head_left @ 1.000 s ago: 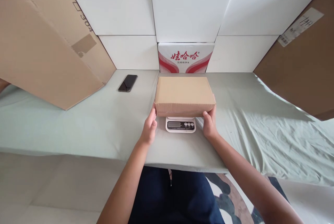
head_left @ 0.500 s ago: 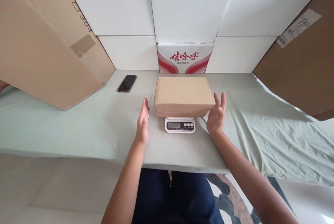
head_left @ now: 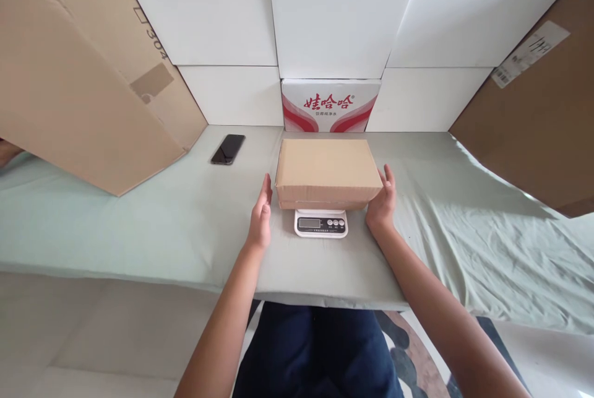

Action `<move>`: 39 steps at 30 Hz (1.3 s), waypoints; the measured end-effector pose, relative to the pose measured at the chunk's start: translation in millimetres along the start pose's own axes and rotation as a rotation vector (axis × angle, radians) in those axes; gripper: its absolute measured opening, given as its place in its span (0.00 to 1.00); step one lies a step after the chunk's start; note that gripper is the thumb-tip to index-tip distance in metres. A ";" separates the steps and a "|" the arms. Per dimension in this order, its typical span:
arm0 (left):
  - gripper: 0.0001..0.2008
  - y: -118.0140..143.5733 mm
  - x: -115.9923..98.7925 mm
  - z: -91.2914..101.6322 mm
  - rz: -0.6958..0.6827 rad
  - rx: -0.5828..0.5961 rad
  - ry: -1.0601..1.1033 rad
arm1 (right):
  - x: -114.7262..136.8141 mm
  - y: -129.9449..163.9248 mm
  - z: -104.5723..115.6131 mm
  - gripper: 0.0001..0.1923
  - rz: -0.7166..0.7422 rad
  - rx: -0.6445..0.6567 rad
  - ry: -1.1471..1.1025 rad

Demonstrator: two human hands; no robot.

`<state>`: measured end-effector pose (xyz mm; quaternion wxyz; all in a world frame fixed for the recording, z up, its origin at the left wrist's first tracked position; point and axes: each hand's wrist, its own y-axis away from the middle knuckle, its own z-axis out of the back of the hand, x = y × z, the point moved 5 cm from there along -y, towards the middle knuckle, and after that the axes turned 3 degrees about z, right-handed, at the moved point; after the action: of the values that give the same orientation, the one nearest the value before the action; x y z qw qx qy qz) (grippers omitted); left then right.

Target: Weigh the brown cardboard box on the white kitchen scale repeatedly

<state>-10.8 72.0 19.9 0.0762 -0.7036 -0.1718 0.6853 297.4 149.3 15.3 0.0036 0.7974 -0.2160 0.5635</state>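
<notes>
A closed brown cardboard box [head_left: 328, 163] rests on a small white digital scale [head_left: 321, 223], hiding the scale's platform. The scale's display and buttons face me; no reading can be made out. My left hand [head_left: 261, 215] is upright beside the box's left side, fingers stretched out, with a narrow gap to the cardboard. At the right front corner is my right hand [head_left: 382, 205], its fingers extended along the box's side and partly hidden by it. Whether that hand touches the box I cannot tell.
A black phone [head_left: 228, 149] lies on the green cloth [head_left: 185, 218] to the left. Behind the box stands a white and red carton [head_left: 330, 106] under white boxes [head_left: 343, 20]. Large cardboard sheets [head_left: 106, 101] lean at left, and a brown carton [head_left: 542, 119] stands at right.
Both hands have moved inward toward the box, the right one now close against its side. The box remains on the scale. The view has shifted slightly.
</notes>
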 end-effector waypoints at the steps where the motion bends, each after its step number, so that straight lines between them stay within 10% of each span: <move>1: 0.39 -0.4 0.8 -0.2 0.009 -0.005 -0.003 | -0.6 -0.1 -0.8 0.36 -0.005 -0.002 -0.004; 28: 0.39 -6.2 5.0 -6.5 0.002 0.027 0.029 | -9.0 -7.5 -0.7 0.28 -0.095 0.010 -0.038; 39: 0.41 21.0 -10.0 -1.1 0.020 -0.001 0.019 | 0.0 38.0 -6.6 0.26 0.162 0.088 0.203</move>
<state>-6.9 49.2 22.2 0.0705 -0.7116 -0.1646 0.6793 278.2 116.5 8.6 -0.0550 0.7154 -0.2535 0.6487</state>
